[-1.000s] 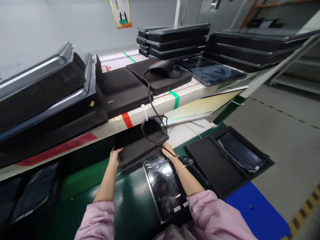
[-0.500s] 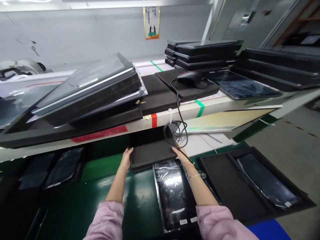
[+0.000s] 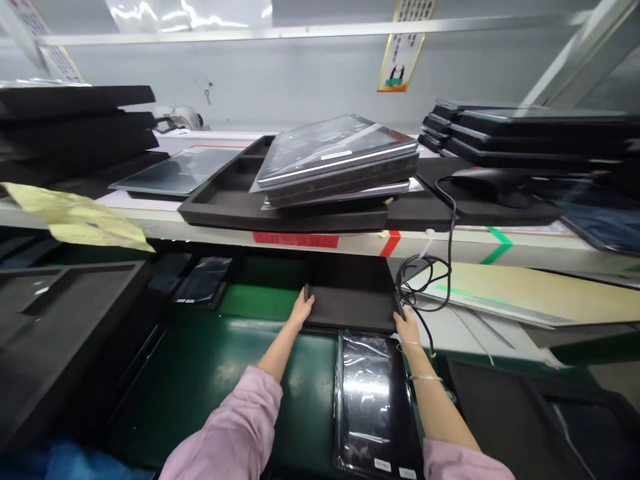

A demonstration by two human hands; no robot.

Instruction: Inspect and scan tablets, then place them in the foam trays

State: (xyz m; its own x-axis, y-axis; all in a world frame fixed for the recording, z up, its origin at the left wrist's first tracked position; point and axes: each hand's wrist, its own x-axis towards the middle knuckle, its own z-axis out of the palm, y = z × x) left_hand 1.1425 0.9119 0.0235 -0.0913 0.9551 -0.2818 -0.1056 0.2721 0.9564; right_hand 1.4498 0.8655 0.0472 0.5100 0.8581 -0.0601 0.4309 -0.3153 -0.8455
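Note:
A black foam tray (image 3: 353, 308) lies partly beneath the raised shelf, its far end in shadow. My left hand (image 3: 303, 308) grips its left rim, thumb on the inner side. On the opposite rim, my right hand (image 3: 407, 327) is closed around the edge near the hanging cable. Just in front of the tray rests a dark glass screen panel (image 3: 373, 400) in glossy film, with small white labels at its near end. The green work mat (image 3: 225, 373) lies under both.
Foam-backed panels (image 3: 340, 153) lean in a foam tray on the shelf. A coiled black cable (image 3: 425, 280) hangs from the shelf edge (image 3: 230, 233). Foam trays stand at left (image 3: 65, 327) and right (image 3: 500, 413). A yellow sheet (image 3: 80, 213) juts out at left.
The view has turned left, so things appear farther right and the left-hand stacks have come into view. Both hands keep hold of the foam tray, which seems slightly deeper under the shelf.

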